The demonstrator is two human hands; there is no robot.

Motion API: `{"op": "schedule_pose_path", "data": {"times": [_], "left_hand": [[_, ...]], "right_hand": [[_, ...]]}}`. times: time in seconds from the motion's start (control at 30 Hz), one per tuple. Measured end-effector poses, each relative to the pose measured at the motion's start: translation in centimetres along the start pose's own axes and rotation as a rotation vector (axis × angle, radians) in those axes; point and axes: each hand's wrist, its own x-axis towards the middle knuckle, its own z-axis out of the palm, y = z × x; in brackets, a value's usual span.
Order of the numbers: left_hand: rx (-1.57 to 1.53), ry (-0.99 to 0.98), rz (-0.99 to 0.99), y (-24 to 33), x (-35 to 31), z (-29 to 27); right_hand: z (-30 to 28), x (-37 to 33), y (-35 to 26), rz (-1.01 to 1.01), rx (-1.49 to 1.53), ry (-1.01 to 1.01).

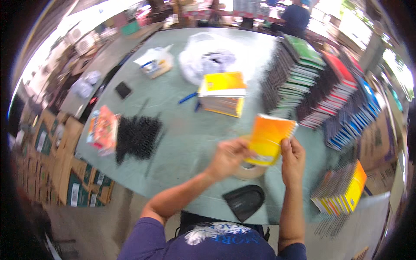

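An orange and yellow spiral notebook [272, 136] is held up over the table between my hands. My left hand [232, 157], slightly blurred, pinches its lower left edge. My right hand [293, 159] grips the right edge, thumb in front, near the white wire side. Partly hidden under the notebook, a roll of tape [252, 172] lies on the table. Nearer to me is a black, rounded object [245, 202] whose kind I cannot make out. Beyond the hands sits a stack of yellow notebooks [222, 102], with a blue pen [188, 98] at its left.
Tall stacks of green [299, 56], red [336, 82] and blue notebooks [357, 115] line the right side. More yellow notebooks [342, 188] stand at the right edge. A heap of black binding wires [138, 138] lies left, beside an orange package [104, 130]. Plastic bags [208, 56] lie far back.
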Motion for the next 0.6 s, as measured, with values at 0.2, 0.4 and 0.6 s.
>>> {"op": "schedule_pose_path", "data": {"times": [0.2,0.4,0.6], "left_hand": [[0.561,0.238,-0.094,2.0,-2.9,-8.9],[1.603,0.536,-0.335,-5.1,-5.1,-17.0],[1.469,0.522,-0.281,-3.5,-6.0,-18.8]], "right_hand": [[2.9,0.4,-4.4,-0.060,-0.533,-0.212],[3.2,0.1,-1.2,-0.106,-1.352,-0.508],[-0.1,3.8,-2.8,0.167,-0.672,-0.053]]}}
